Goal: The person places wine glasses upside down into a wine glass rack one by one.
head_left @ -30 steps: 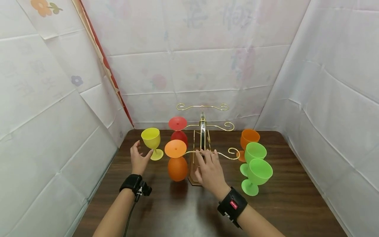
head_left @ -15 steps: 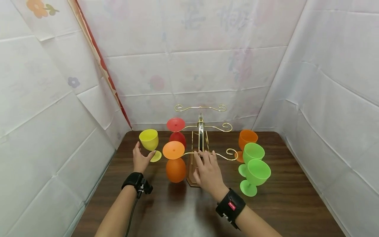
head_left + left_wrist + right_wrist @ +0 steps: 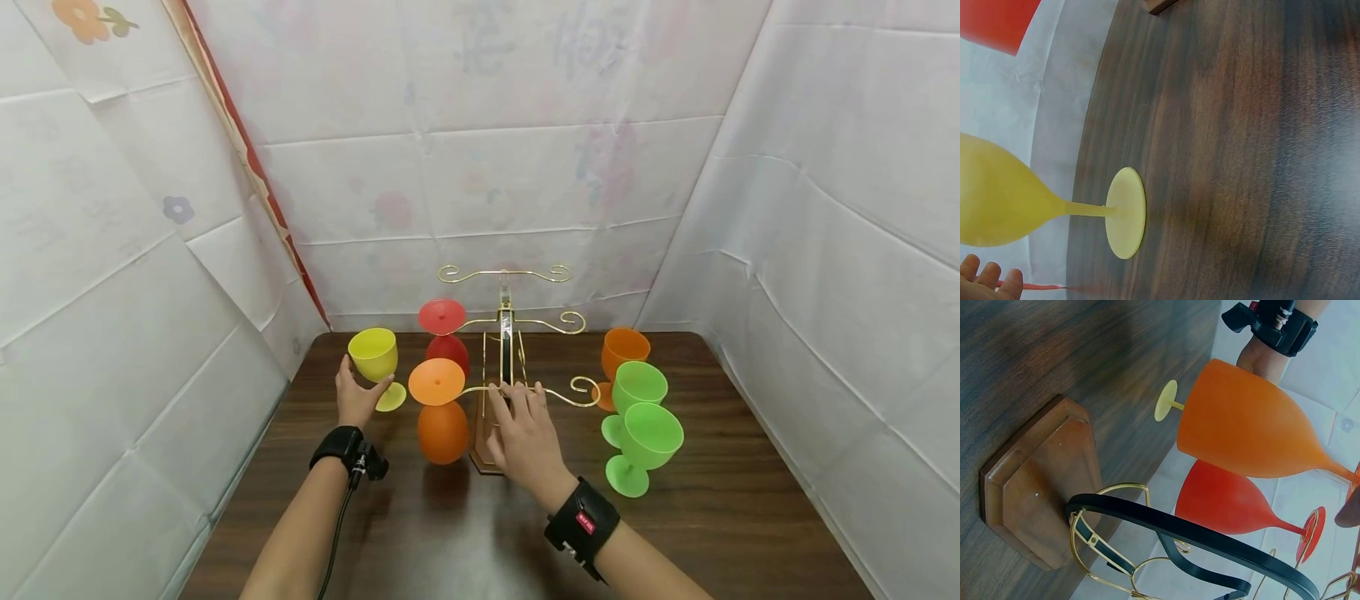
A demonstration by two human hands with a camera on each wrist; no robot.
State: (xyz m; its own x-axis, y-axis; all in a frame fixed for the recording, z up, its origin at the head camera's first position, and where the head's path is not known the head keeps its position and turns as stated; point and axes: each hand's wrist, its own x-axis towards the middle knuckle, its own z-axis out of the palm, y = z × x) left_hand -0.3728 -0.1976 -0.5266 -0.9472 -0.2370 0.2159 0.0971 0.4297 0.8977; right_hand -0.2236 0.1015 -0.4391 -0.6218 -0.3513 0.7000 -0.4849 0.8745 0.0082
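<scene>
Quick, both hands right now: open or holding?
Left hand: open beside the yellow cup, not gripping it.
Right hand: open, fingers at the rack.

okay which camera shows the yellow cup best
The head view: it shows the yellow cup almost whole and upright. The left wrist view is closer but crops the bowl; the right wrist view shows just the foot and some stem; an orange cup hides the rest.

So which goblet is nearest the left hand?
The yellow goblet, standing upright on the table just beside the left hand. Every other goblet is farther from that hand, and none is yellow.
</scene>
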